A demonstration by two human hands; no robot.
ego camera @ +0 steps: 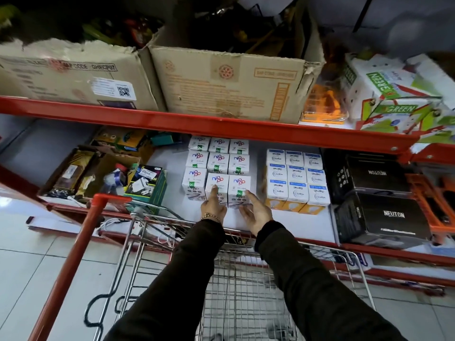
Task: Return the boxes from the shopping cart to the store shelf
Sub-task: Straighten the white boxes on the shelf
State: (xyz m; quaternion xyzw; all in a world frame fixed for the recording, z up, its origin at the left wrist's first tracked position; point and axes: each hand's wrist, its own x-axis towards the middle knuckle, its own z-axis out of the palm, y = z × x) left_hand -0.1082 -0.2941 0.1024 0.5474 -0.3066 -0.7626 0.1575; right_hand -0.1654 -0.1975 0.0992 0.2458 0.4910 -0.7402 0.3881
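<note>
White boxes (pixel 218 168) sit stacked mid-shelf (pixel 251 222), near its front edge. Our left hand (pixel 213 207) fingers the front box, right hand (pixel 256 214) released beside it, above the cart (pixel 246 279).

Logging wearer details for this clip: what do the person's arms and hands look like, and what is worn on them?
Both arms are in long dark sleeves that reach the wrists. The left hand has a gold-coloured chain bracelet at the wrist. The right hand is bare, with no gloves on either hand.
</note>
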